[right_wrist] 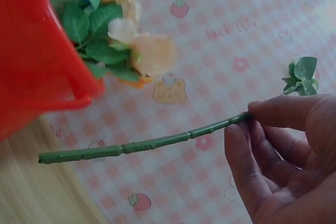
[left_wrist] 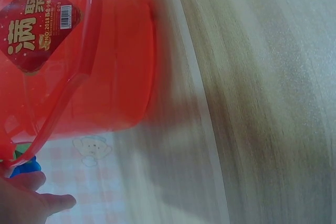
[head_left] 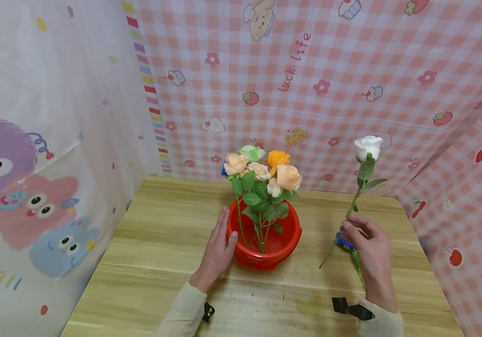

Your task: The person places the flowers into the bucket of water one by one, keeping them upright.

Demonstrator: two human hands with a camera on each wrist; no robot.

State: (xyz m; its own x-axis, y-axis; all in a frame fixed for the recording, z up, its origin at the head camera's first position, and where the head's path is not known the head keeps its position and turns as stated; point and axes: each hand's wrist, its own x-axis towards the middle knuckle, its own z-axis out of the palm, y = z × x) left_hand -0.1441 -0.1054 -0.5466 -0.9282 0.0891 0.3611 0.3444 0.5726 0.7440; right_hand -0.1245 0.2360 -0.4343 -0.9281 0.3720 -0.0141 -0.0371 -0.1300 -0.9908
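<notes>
My right hand (head_left: pixel 369 243) pinches the green stem (right_wrist: pixel 142 145) of a white artificial rose (head_left: pixel 368 147) between thumb and fingers. The rose stands tilted above the table, bloom up, its bare stem end pointing down toward the bucket's side. My left hand (head_left: pixel 220 248) lies with straight fingers along the left side of the red bucket (head_left: pixel 266 262). In the bucket several artificial roses lean together: peach ones (head_left: pixel 289 177), an orange one (head_left: pixel 279 159), a pale green one (head_left: pixel 251 152) and a partly hidden blue one (head_left: pixel 223 169). In the left wrist view the bucket's handle (left_wrist: pixel 86 61) hangs across its labelled wall.
A blue flower (head_left: pixel 344 241) with a green stem lies on the wooden table (head_left: pixel 161 243), partly behind my right hand. Drops of water (head_left: pixel 283 297) dot the tabletop in front of the bucket. A checked cloth (head_left: pixel 232 56) hangs behind the table.
</notes>
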